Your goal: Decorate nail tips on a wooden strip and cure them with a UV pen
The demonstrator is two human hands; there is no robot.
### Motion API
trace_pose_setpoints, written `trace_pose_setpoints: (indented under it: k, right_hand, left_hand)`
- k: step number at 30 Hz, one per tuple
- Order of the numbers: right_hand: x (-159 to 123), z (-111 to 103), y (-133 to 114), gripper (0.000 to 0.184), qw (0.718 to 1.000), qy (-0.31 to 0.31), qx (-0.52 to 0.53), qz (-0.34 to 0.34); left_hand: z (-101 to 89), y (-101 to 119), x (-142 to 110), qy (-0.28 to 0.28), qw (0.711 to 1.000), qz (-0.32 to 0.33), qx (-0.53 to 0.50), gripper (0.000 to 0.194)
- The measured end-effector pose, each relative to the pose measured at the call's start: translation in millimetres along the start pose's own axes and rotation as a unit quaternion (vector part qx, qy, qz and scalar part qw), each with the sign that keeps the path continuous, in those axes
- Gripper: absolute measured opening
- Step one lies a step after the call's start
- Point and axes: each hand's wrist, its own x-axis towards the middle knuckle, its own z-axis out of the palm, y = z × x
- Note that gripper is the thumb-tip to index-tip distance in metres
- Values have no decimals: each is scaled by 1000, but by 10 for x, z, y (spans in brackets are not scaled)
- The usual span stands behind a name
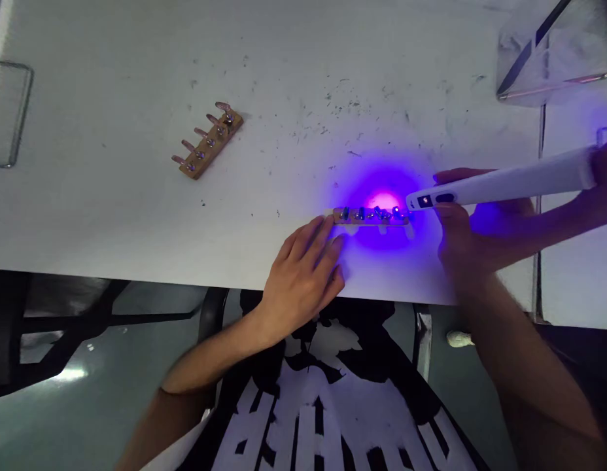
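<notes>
My right hand [463, 239] is closed around a white handheld UV lamp [509, 182] with a small lit display. Its violet light falls on a narrow strip [371, 217] carrying several small, dark, shiny pieces on its top. My left hand [301, 278] lies on the table with its fingers stretched out, and the fingertips are at the strip's left end. Farther off to the left rests a wooden stand [210, 147] with several pinkish nail tips sticking out from it. Violet glare blurs the detail of the strip's pieces.
The white table [112, 216] bears dark specks and scraps [347, 98]. A clear container [522, 62] with slim sticks stands at the back right. A bent metal wire frame [26, 111] is at the left edge. A seam [537, 261] runs along the table's right side.
</notes>
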Motion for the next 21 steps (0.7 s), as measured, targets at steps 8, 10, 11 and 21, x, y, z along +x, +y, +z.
trace_pose_setpoints:
  k: [8,10,11,21]
  right_hand:
    - [30,78,90,123,983,27,22,-179]
    - [10,85,39,121,983,11,14,-181]
    - [-1,92,11,120,983,5,6,-186]
    - [-45,16,5,105,971,35,-45,-230]
  left_hand:
    - [-9,-4,1,-10,1000,3,4,44]
    - [-8,-5,3,-11,1000,1,1,44]
    - [-9,-4,4,-11,1000,1,0,43]
    - [-6,1,4,-9,1000,7,20,45]
